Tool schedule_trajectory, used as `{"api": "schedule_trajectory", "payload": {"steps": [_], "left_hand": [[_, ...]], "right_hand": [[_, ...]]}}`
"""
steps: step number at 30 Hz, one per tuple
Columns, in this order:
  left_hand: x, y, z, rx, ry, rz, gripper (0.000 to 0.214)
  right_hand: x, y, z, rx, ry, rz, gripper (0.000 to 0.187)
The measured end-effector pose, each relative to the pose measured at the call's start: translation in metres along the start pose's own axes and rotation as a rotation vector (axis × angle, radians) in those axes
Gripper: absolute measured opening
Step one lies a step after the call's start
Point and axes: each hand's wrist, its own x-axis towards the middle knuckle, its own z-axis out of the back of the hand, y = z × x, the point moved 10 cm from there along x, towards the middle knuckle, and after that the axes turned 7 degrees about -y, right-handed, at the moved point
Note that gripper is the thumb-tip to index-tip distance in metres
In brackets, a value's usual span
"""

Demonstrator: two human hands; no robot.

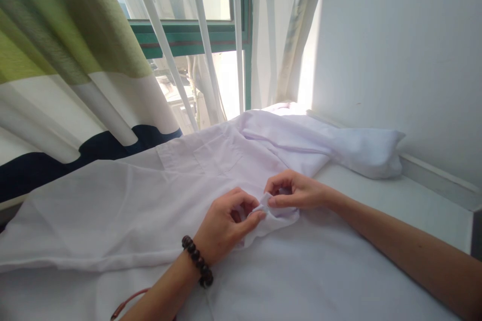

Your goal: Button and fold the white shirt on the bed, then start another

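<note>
A long white coat (pixel 113 210) lies spread over a white surface, with a patch pocket (pixel 218 154) on its far side and a sleeve (pixel 365 148) stretching off to the right. Near its middle, my left hand (pixel 222 218) pinches a small fold of the fabric between thumb and fingers. Close beside it, my right hand (pixel 295 191) grips the same raised edge, thumb and fingertips closed on it. Whether a button sits under the fingers is hidden. Dark beads (pixel 198 261) circle my left wrist.
Behind the coat is a green-framed window (pixel 188 35) with white bars (pixel 205 35). A green, white and navy curtain (pixel 64 70) hangs at the left. To the right rises a white wall (pixel 395 50), with a low ledge (pixel 440 180) at its foot. A reddish cord (pixel 130 301) lies by my left forearm.
</note>
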Motion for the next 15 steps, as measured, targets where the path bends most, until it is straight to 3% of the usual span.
{"api": "schedule_trajectory", "payload": {"steps": [5,11,15], "left_hand": [[0.001,-0.006,0.002,0.002,-0.024,-0.052,0.019],[-0.001,0.009,-0.004,-0.014,0.044,0.084,0.026],[-0.001,0.007,-0.005,-0.006,0.054,0.075,0.027]], "right_hand": [[-0.001,-0.001,-0.001,-0.058,0.013,-0.006,0.026],[-0.001,0.002,-0.003,-0.096,0.027,0.008,0.024],[-0.002,0.003,-0.005,-0.107,0.048,0.011,0.020]]}}
